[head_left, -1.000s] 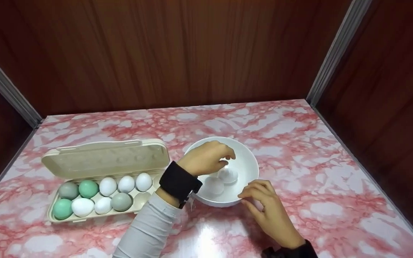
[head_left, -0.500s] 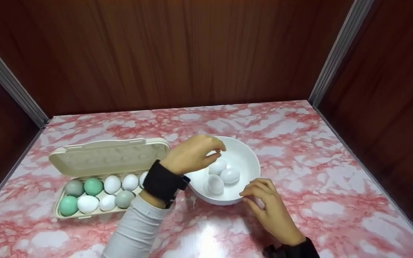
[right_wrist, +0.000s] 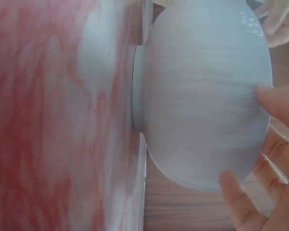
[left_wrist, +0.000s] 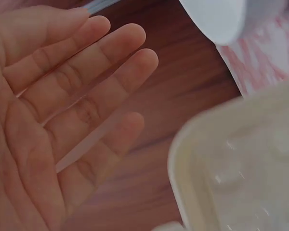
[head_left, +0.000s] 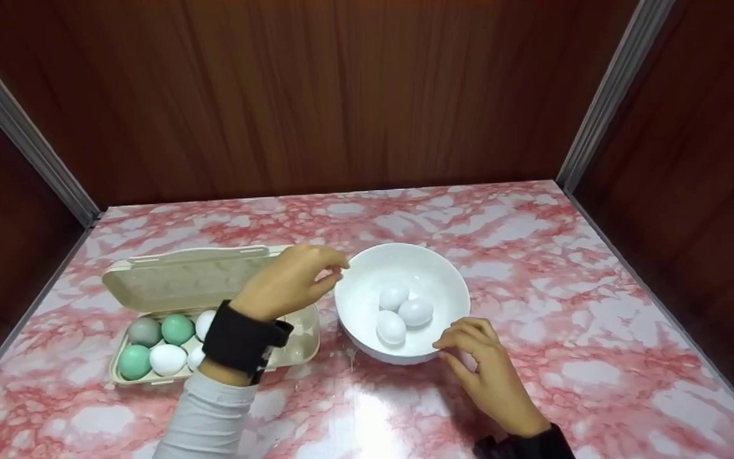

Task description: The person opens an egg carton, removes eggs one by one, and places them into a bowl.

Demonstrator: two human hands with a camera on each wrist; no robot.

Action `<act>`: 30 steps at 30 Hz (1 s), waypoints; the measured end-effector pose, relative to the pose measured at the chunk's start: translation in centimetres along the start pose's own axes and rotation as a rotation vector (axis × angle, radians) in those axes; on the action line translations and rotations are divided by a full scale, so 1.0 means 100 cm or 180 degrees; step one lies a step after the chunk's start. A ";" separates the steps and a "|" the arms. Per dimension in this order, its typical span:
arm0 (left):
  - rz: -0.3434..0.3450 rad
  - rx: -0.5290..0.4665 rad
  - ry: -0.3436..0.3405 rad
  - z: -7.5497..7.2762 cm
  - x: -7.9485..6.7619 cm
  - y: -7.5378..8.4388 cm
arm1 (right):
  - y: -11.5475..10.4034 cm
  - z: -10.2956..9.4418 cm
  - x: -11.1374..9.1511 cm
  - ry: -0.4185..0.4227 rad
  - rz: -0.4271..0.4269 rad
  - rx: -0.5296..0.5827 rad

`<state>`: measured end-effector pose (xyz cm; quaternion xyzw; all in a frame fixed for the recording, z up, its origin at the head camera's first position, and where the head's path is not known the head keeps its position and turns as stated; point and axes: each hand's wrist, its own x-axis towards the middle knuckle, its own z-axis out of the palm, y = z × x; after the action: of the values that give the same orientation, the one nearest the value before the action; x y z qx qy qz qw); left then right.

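A white bowl (head_left: 354, 280) stands on the table with three white eggs (head_left: 417, 312) inside it. My right hand (head_left: 488, 376) is at its near right rim, and thumb and fingertips pinch the edge there; the right wrist view shows the thumb against the bowl's outer side (right_wrist: 207, 96). Between bowl and carton hangs my left hand (head_left: 290, 280), holding nothing, fingers stretched out in the left wrist view. Below and behind it is the open egg carton (head_left: 311, 341), with green eggs (head_left: 178, 329), a grey egg (head_left: 144, 331) and white eggs (head_left: 168, 360); hand and wristband hide part of it.
The carton's raised lid (head_left: 169, 280) leans back behind the eggs. Under everything lies a red-and-white marbled tabletop (head_left: 552, 274). Dark wooden panels (head_left: 341, 95) with metal corner posts (head_left: 615, 95) enclose the back and sides.
My left hand has moved left, from over the bowl to the carton's right end, bringing all three eggs in the bowl into sight. The right hand stays at the rim.
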<state>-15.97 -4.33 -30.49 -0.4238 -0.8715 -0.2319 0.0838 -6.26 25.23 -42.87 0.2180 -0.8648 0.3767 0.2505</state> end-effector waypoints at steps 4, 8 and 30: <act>-0.0107 -0.0006 0.0012 0.000 -0.013 -0.009 | 0.001 0.000 0.000 0.0019 -0.0009 0.0025; -0.0244 0.0031 -0.0010 0.002 -0.027 -0.020 | 0.001 0.001 -0.001 0.0018 -0.0027 0.0040; -0.1078 0.0196 -0.0288 0.012 -0.071 -0.053 | 0.001 0.001 0.000 0.0066 -0.0083 0.0075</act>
<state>-15.61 -11.52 -35.77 -0.2781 -0.9401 -0.1966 0.0171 -6.39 25.21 -43.01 0.2283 -0.8547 0.3859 0.2618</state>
